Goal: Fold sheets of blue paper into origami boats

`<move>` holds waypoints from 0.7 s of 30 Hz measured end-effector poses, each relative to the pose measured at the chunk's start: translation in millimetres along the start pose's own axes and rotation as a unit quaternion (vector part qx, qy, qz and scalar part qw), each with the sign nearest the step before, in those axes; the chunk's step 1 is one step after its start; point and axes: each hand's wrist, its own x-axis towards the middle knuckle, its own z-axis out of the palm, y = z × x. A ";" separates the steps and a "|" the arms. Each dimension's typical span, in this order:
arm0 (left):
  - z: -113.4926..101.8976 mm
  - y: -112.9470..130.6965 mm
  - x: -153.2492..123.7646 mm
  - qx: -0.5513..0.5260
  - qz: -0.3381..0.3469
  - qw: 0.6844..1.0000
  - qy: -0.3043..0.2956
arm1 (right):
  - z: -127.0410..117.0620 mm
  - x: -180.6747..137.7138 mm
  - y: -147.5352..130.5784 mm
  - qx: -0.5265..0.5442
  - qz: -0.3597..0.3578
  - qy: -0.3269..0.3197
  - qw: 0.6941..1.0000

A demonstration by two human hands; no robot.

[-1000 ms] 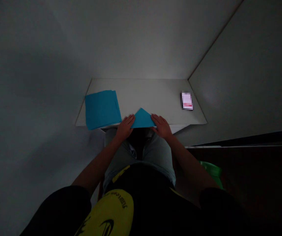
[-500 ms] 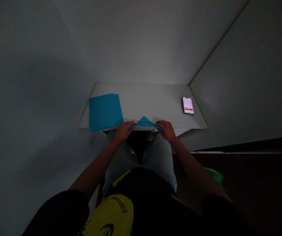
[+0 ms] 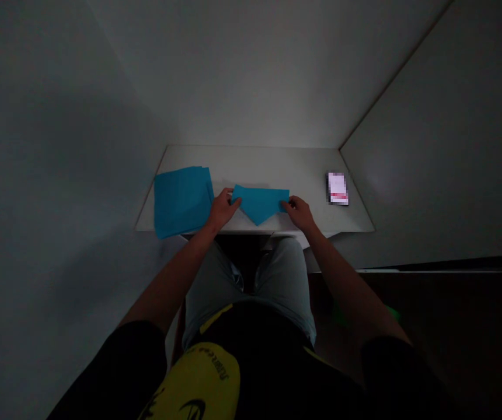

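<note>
Between my two hands is a folded blue sheet of paper [image 3: 260, 202], with a straight upper edge and a point hanging toward me. My left hand [image 3: 222, 209] pinches its left end, thumb on top. At the other end, my right hand [image 3: 299, 212] grips the right edge between thumb and fingers. The sheet is over the front part of the white table; whether it touches the surface I cannot tell. Close beside my left hand lies a stack of blue sheets [image 3: 181, 201], reaching slightly past the table's front edge.
The white table [image 3: 255, 164] stands against walls at the back and both sides. A phone [image 3: 337, 188] with a lit, blurred screen lies at its right end. Something green [image 3: 393, 313] shows on the dark floor, partly behind my right arm.
Both hands have moved forward from the table's front edge with the folded sheet. Its point faced away before and now faces me, and more of its flat face shows.
</note>
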 end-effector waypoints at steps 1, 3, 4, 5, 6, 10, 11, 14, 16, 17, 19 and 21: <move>2.3 -2.1 -1.5 0.038 0.002 0.999 -0.002 | 4.6 0.2 4.4 -0.030 0.006 -0.002 1.000; 6.4 -5.8 -6.2 0.095 0.005 0.995 -0.006 | 12.2 -1.4 11.5 -0.089 0.007 -0.001 0.996; 8.2 -7.2 -8.9 0.114 0.005 0.993 -0.010 | 14.9 -3.0 13.9 -0.114 0.001 -0.001 0.993; 9.7 -8.2 -11.5 0.127 0.005 0.992 -0.014 | 17.0 -4.9 15.5 -0.134 -0.007 -0.001 0.991; 10.8 -9.1 -13.8 0.135 0.003 0.991 -0.017 | 18.4 -7.0 16.4 -0.145 -0.016 0.000 0.989; 11.6 -13.1 -20.8 0.124 -0.014 0.992 -0.002 | 19.2 -14.4 14.8 -0.129 -0.030 0.006 0.991; 11.3 -14.5 -22.3 0.113 -0.017 0.993 0.004 | 18.7 -15.7 13.7 -0.122 -0.032 0.006 0.992; 10.0 -19.9 -27.1 0.064 -0.006 0.998 0.000 | 17.2 -18.5 10.4 -0.121 -0.051 0.005 0.991; 9.4 -23.5 -30.7 0.028 0.011 1.000 -0.006 | 16.6 -19.5 9.1 -0.126 -0.062 0.007 0.990; 9.2 -25.0 -32.4 0.014 0.021 1.000 -0.007 | 16.5 -19.8 8.9 -0.126 -0.066 0.010 0.990; 8.5 -26.9 -35.1 -0.002 0.035 0.999 -0.005 | 16.7 -20.0 9.3 -0.121 -0.072 0.015 0.990; 7.5 -27.5 -36.7 -0.005 0.037 0.999 -0.007 | 17.0 -20.0 10.2 -0.117 -0.074 0.020 0.990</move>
